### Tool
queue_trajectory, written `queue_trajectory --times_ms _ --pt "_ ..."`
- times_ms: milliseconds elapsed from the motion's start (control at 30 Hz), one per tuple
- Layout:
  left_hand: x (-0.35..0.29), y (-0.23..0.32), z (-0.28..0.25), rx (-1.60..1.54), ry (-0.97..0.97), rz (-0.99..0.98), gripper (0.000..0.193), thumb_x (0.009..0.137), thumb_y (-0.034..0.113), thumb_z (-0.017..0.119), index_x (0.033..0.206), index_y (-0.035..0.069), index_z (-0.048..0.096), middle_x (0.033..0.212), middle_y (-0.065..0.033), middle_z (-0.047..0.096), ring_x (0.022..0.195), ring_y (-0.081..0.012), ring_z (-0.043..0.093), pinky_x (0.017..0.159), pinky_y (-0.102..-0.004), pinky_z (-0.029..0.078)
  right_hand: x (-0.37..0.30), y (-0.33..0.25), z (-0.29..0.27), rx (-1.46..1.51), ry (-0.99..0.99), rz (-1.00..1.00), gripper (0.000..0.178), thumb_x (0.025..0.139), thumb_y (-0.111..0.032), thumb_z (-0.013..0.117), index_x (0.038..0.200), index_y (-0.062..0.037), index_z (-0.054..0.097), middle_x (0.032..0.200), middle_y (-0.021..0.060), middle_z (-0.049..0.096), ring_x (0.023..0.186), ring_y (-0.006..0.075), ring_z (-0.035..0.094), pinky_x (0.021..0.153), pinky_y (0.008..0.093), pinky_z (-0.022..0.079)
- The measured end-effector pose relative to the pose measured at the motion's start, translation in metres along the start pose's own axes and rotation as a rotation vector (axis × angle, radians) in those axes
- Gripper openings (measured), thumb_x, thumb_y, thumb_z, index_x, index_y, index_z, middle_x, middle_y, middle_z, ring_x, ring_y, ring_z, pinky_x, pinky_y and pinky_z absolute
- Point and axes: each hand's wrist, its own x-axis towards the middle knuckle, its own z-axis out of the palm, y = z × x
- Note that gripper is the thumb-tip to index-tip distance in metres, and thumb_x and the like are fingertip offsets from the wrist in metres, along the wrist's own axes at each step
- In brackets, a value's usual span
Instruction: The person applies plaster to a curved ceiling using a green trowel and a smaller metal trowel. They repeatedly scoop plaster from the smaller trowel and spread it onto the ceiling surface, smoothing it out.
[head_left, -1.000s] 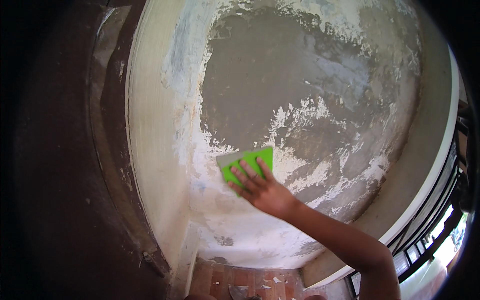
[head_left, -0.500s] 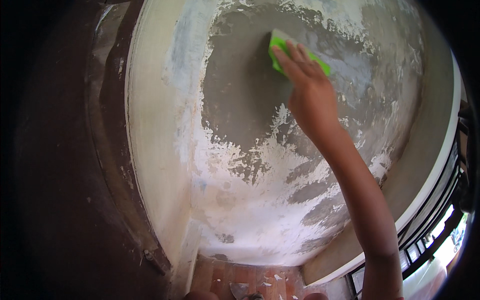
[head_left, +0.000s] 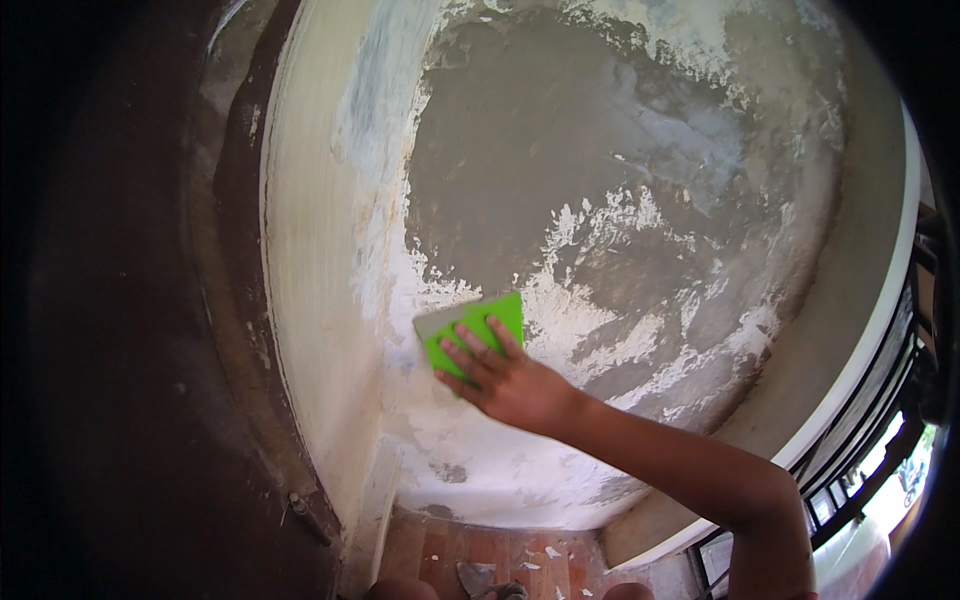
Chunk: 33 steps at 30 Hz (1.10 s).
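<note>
My right hand [head_left: 508, 385] holds a green putty spreader [head_left: 503, 315] with a flat grey blade along its upper left side. The fingers lie spread over its green back and press it to the wall [head_left: 500, 150]. It sits at the lower edge of a large grey patch, where white flaking paint begins. My forearm reaches in from the lower right. My left hand is out of view.
A dark brown door or panel [head_left: 120, 300] fills the left side. A pale ledge [head_left: 840, 350] and black metal bars [head_left: 830, 500] curve along the right. On the reddish tiled floor [head_left: 440, 545] lie paint flakes and a grey triangular blade [head_left: 475, 578], beside my knees.
My right hand has swept the spreader from the upper part of the grey patch down and left to its lower edge. The elbow is now more bent.
</note>
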Motion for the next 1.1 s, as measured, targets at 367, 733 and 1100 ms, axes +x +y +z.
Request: queue_trajectory --times_ms 367,733,1100 --pt "0.005 -0.004 -0.005 -0.007 -0.011 -0.009 0.030 0.095 0.033 0.051 0.097 0.008 0.068 0.091 -0.0039 0.068 0.081 -0.0185 0.064 0.074 -0.0309 0.053 0.029 0.115 -0.092 -0.096 0.414 0.445 0.076 0.079 0.013 0.051 0.149 -0.0140 0.040 0.154 0.0111 0.041 0.143 0.0282 0.037 0.118 0.0519 0.030" --pt "0.003 -0.002 -0.004 -0.008 0.000 -0.003 0.029 0.095 0.032 0.052 0.095 0.008 0.069 0.090 -0.0030 0.068 0.083 -0.0175 0.064 0.076 -0.0307 0.052 0.040 0.088 -0.021 -0.341 0.102 0.071 0.058 0.089 -0.008 0.059 0.145 -0.0050 0.045 0.153 0.0158 0.042 0.145 0.0300 0.036 0.119 0.0580 0.023" --pt "0.001 -0.005 -0.005 -0.053 0.010 -0.060 0.029 0.096 0.032 0.052 0.097 0.008 0.068 0.091 -0.0034 0.068 0.082 -0.0184 0.064 0.076 -0.0312 0.053 0.002 0.015 -0.044 0.288 -0.307 -0.231 0.047 0.094 -0.015 0.050 0.141 -0.0076 0.050 0.146 0.0080 0.051 0.137 0.0233 0.046 0.117 0.0454 0.033"
